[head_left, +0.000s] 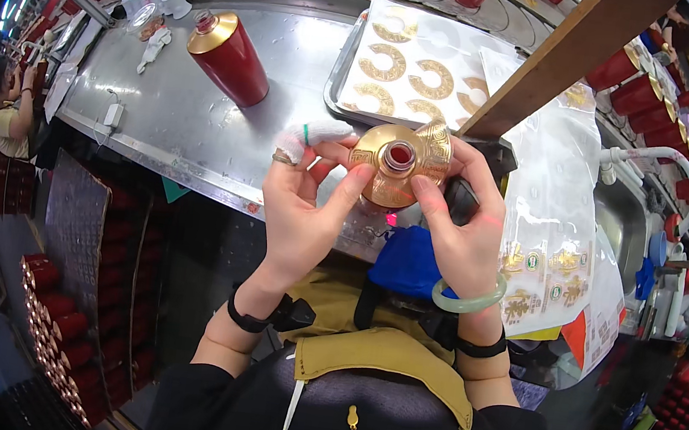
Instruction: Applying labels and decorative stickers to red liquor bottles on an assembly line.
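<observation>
Between my hands is a bottle (398, 156) with a gold shoulder and a narrow open neck, its mouth facing up toward me. A patterned gold C-shaped sticker (436, 151) lies around the shoulder, its right end standing up off it. My left hand (314, 185), with white coverings on some fingers, is closed on the bottle's left side, thumb on the shoulder. My right hand (468, 200) pinches the raised sticker part against the bottle's right side, thumb on the near edge. The bottle's body is mostly hidden below the shoulder.
A dark red bottle (238, 69) with a gold shoulder stands on the metal table (150, 118). Behind my hands, a sheet of gold C-shaped stickers (383, 62) lies on a tray (336, 85). A wooden post (552, 64) rises at right, near printed plastic sheets (547, 214) and a sink (624, 211).
</observation>
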A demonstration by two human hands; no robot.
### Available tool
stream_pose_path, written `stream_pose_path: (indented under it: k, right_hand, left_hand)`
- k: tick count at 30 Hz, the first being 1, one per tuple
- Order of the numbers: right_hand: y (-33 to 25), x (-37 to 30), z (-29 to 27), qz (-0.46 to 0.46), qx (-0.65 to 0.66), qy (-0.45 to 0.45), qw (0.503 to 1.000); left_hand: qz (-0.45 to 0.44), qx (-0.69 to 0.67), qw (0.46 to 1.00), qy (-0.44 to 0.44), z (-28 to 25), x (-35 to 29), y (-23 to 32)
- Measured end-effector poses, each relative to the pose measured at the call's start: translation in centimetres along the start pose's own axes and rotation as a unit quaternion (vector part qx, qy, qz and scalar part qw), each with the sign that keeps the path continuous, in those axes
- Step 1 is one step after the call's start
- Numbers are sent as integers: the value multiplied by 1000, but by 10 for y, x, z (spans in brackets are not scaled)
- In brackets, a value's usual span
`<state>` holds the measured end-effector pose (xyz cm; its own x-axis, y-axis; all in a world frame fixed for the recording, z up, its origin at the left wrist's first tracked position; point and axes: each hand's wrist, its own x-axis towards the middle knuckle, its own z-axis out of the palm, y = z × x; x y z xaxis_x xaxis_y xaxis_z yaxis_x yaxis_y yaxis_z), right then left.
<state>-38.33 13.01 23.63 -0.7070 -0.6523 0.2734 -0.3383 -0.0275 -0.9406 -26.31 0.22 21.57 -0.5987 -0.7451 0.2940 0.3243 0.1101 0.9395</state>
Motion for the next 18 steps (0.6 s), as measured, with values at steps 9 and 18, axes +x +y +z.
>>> stream_pose_path:
  k: [9, 18]
  right_hand:
    - [0, -4, 1, 2, -5, 0, 1000]
    - [4, -6, 3, -9, -7, 18, 1000]
  left_hand:
    - [-17, 18, 1000, -14, -5, -3, 1]
    - [-29, 17, 999, 4, -1, -3, 0]
